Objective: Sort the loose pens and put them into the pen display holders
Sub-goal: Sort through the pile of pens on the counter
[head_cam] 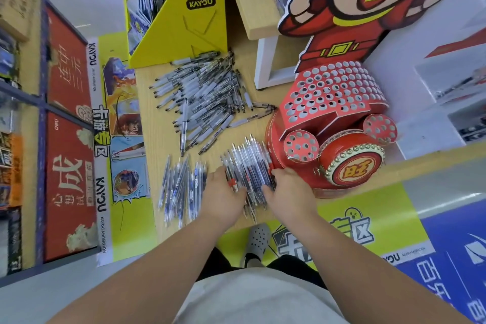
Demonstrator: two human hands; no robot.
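Observation:
Three piles of pens lie on a wooden table. A big loose heap of black pens fills the far side. Blue pens form a pile at the near left. A bundle of dark and red pens lies at the near middle, between my hands. My left hand presses against its left side, fingers curled on the pens. My right hand cups its right side, fingertips on the pens. The red pen display holder, full of round holes, stands just right of the bundle.
A yellow cardboard display box stands at the table's far edge. A cartoon figure cutout rises behind the red holder. A white frame stand sits beside the black pens. Red posters line the left wall. My shoe shows below the table edge.

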